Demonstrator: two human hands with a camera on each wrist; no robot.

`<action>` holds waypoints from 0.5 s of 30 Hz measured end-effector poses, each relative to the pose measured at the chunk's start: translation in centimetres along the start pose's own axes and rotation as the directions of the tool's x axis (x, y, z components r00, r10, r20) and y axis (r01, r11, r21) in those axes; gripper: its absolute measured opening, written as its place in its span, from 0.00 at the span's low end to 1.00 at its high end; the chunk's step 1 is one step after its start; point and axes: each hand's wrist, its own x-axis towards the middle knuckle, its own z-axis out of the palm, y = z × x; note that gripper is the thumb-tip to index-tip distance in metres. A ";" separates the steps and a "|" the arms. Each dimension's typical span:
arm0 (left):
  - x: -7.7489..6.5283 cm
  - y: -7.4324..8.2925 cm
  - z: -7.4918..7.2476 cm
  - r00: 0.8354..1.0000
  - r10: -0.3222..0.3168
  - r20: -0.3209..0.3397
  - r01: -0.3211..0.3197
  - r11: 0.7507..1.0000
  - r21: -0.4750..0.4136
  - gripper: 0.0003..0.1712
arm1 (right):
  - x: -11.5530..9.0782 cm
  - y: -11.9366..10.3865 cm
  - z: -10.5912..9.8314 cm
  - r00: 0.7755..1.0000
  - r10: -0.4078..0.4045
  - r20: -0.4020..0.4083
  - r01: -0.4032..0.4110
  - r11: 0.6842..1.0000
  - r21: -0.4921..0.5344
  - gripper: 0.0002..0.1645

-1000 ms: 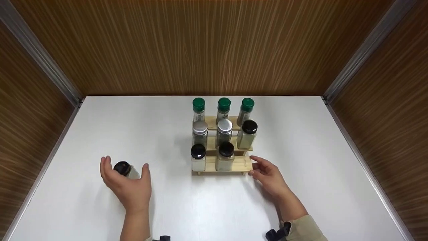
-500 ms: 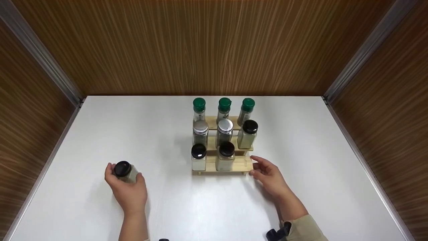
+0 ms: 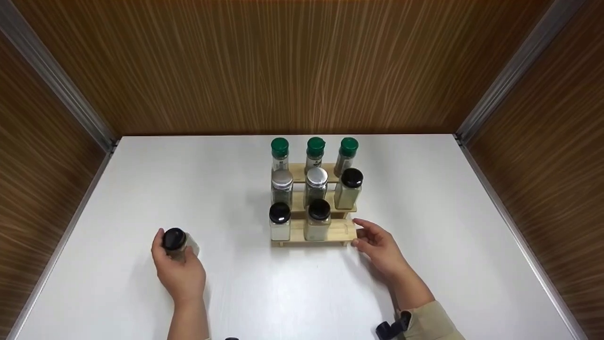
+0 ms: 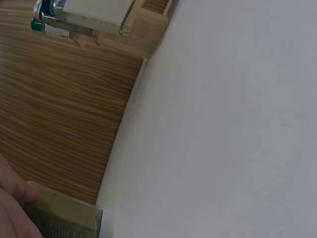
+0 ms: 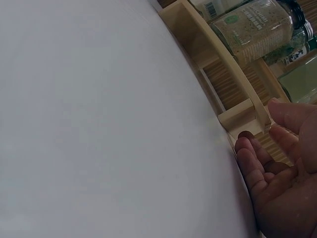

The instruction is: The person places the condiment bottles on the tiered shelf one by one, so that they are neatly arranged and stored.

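My left hand [image 3: 181,274] grips a spice jar [image 3: 174,240] with a black lid, its thumb and fingers on either side of the glass. In the left wrist view the lower end of this jar [image 4: 69,208] shows close over the white table. On the right, my right hand [image 3: 380,250] holds the end of the wooden spice rack [image 3: 343,231], thumb by the front corner and forefinger by the back of the lowest step. Two black-lidded jars, one a spice jar [image 3: 318,222], stand on that step; its right end is bare.
On the middle step are two silver-lidded jars [image 3: 316,182] and a black-lidded jar [image 3: 349,191]. Green-capped bottles [image 3: 315,151] line the top step. A wood-grain panel [image 3: 302,66] closes off the back of the white table [image 3: 226,293], with more panels at both sides.
The left hand has gone from spread fingers around the jar to a grip on it, and the jar has tilted slightly. The right hand and the rack stay in place.
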 end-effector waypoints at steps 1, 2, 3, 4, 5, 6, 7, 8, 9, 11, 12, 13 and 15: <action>0.0 0.0 0.0 1.000 -0.003 -0.005 0.003 1.000 -0.003 0.41 | 0.0 0.0 0.0 1.000 0.002 -0.001 -0.002 1.000 0.003 0.34; -0.1 0.0 0.0 1.000 -0.006 -0.010 0.006 1.000 -0.008 0.42 | 0.0 0.0 0.0 1.000 0.002 -0.002 -0.002 1.000 0.005 0.34; -0.1 0.0 0.0 1.000 -0.010 -0.015 0.010 1.000 -0.013 0.42 | 0.0 0.0 0.0 1.000 0.001 -0.001 -0.001 1.000 0.006 0.34; -0.2 0.0 0.0 1.000 -0.010 -0.021 0.010 1.000 -0.020 0.42 | 0.0 0.0 0.0 1.000 0.001 -0.002 -0.001 1.000 0.007 0.34; -0.2 0.1 0.1 1.000 -0.010 -0.025 0.009 1.000 -0.028 0.43 | 0.1 0.1 0.0 1.000 0.001 -0.002 -0.001 1.000 0.007 0.34; -0.3 0.2 0.1 1.000 -0.010 -0.026 0.009 0.999 -0.038 0.43 | 0.1 0.1 0.0 1.000 0.000 -0.002 0.000 1.000 0.007 0.34; -0.4 0.4 0.2 1.000 -0.007 -0.026 0.006 0.999 -0.043 0.43 | 0.1 0.1 0.0 1.000 -0.002 -0.002 0.002 1.000 0.009 0.34; -0.6 0.6 0.2 1.000 -0.004 -0.025 0.003 0.999 -0.048 0.43 | 0.0 0.1 0.0 1.000 -0.005 -0.002 0.005 1.000 0.010 0.34; -0.7 0.9 0.3 1.000 0.000 -0.022 -0.002 0.999 -0.053 0.43 | 0.0 0.1 0.0 1.000 -0.008 -0.001 0.008 1.000 0.011 0.34; -1.1 1.6 0.5 1.000 0.017 -0.012 -0.018 0.998 -0.053 0.42 | 0.0 0.2 0.0 1.000 -0.015 -0.001 0.015 1.000 0.015 0.34; -1.3 2.0 0.6 1.000 0.024 -0.006 -0.024 0.998 -0.054 0.41 | 0.0 0.2 0.0 1.000 -0.017 -0.001 0.017 1.000 0.017 0.34; -1.6 2.4 0.8 0.999 0.036 0.000 -0.036 0.998 -0.053 0.41 | 0.0 0.2 0.1 1.000 -0.019 -0.002 0.019 1.000 0.016 0.34; -2.1 3.3 1.2 0.997 0.071 0.010 -0.070 0.996 -0.053 0.39 | 0.0 0.2 0.1 1.000 -0.021 -0.002 0.021 1.000 0.011 0.34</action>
